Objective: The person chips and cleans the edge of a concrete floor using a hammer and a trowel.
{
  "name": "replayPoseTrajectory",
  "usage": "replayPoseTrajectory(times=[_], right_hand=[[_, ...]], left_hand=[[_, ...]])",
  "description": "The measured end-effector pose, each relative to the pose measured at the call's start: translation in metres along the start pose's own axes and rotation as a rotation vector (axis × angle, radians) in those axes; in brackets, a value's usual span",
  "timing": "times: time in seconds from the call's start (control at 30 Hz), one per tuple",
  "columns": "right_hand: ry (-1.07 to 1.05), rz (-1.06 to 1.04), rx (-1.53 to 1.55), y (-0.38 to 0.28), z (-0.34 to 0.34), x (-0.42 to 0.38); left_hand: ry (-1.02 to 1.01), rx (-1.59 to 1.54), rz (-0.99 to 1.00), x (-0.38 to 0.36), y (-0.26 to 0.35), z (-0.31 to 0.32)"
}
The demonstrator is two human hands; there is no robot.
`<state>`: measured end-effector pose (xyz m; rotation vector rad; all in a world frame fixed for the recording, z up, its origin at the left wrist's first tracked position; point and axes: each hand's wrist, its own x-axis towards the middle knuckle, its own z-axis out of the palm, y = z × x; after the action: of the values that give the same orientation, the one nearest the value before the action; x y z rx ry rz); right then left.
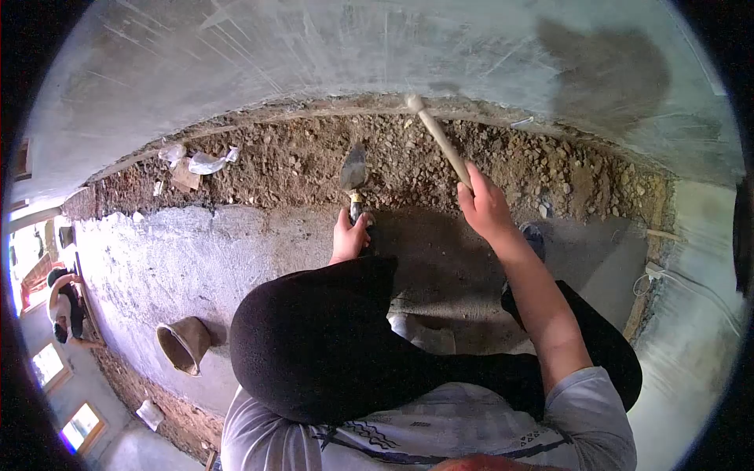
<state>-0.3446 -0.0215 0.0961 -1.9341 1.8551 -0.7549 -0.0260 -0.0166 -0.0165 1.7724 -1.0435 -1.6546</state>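
My left hand (349,236) is closed around the dark handle of a pointed trowel (354,168). The trowel's grey blade lies over the gravel strip (298,161) and points at the wall. Raised to the right, my right hand (487,206) grips one end of a pale wooden stick (444,147). Its light, blunt far end reaches up toward the base of the wall, and I cannot tell what kind of tool it is. Both of my knees are bent, close to the slab edge.
A grey plastered wall (330,55) rises beyond the gravel. Plastic scraps (207,163) lie at the left of the strip. On the concrete slab (188,259), a bucket (184,345) is tipped over. Another person (66,304) bends at far left. A cable (695,284) runs at right.
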Motion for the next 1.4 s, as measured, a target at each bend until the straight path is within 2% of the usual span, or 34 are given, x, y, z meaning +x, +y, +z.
replayPoseTrajectory(times=[0.03, 0.1, 0.17, 0.2, 0.23, 0.3, 0.33, 0.4, 0.53, 0.63, 0.7, 0.73, 0.83, 0.87, 0.93, 0.97, 1.03, 1.07, 1.1, 1.17, 1.3, 1.4], right_hand=[[0.109, -0.113, 0.061, -0.011, -0.004, 0.004], [0.058, -0.085, 0.128, -0.025, -0.005, 0.008], [0.233, -0.218, 0.034, -0.024, 0.009, 0.006], [0.216, -0.207, 0.078, -0.012, 0.026, 0.000], [0.136, -0.095, 0.010, -0.005, 0.041, -0.009], [-0.347, 0.408, -0.162, 0.012, 0.073, -0.018], [-0.349, 0.391, -0.169, 0.027, 0.091, -0.023], [-0.494, 0.512, -0.256, 0.044, 0.114, -0.025], [-0.467, 0.542, -0.219, 0.035, 0.114, -0.025], [-0.371, 0.563, -0.183, 0.022, 0.085, -0.013], [-0.399, 0.704, -0.013, -0.009, 0.046, 0.011], [-0.285, 0.578, -0.010, -0.006, 0.037, 0.011], [-0.087, 0.419, 0.228, -0.008, -0.009, 0.015], [-0.086, 0.421, 0.226, 0.006, -0.012, 0.010], [0.154, 0.224, 0.362, 0.041, -0.001, -0.002], [0.157, 0.224, 0.358, 0.048, 0.011, -0.008], [0.307, 0.323, 0.260, 0.056, 0.043, -0.021], [0.222, 0.437, 0.238, 0.060, 0.059, -0.028], [-0.051, 0.546, -0.059, 0.062, 0.061, -0.025], [-0.470, 0.633, -0.247, 0.047, 0.066, -0.008], [-0.384, 0.597, -0.190, 0.065, 0.097, -0.021], [-0.289, 0.699, -0.056, 0.059, 0.095, -0.033]], left_hand=[[0.004, 0.003, -0.003, 0.001, -0.007, -0.002], [-0.025, -0.116, 0.013, 0.007, -0.014, -0.005], [0.002, -0.079, 0.062, 0.008, -0.018, -0.005], [0.001, -0.073, 0.042, 0.005, -0.014, -0.005], [0.002, -0.071, 0.023, 0.004, -0.012, -0.005], [0.001, -0.096, 0.021, -0.001, -0.005, -0.006], [-0.016, -0.105, 0.018, -0.001, -0.004, -0.006], [-0.008, -0.109, 0.001, -0.001, -0.002, -0.006], [-0.005, -0.103, -0.003, -0.001, -0.007, -0.009], [-0.006, -0.072, -0.016, -0.005, -0.001, -0.008], [-0.014, -0.046, -0.011, -0.006, 0.003, -0.009], [-0.013, -0.044, -0.013, -0.007, 0.004, -0.011], [-0.012, -0.016, 0.015, -0.006, 0.000, -0.012], [-0.013, -0.045, 0.009, -0.004, -0.005, -0.012], [-0.016, -0.077, 0.008, -0.001, -0.006, -0.011], [-0.011, -0.062, 0.012, -0.003, -0.003, -0.010], [-0.006, -0.047, 0.021, -0.002, -0.001, -0.009], [-0.006, -0.057, 0.009, -0.001, -0.003, -0.009], [-0.003, -0.068, -0.003, 0.000, -0.005, -0.008], [-0.003, -0.065, 0.005, 0.000, -0.007, -0.008], [-0.010, -0.065, 0.010, -0.001, -0.007, -0.010], [-0.001, -0.073, 0.004, 0.001, -0.008, -0.007]])
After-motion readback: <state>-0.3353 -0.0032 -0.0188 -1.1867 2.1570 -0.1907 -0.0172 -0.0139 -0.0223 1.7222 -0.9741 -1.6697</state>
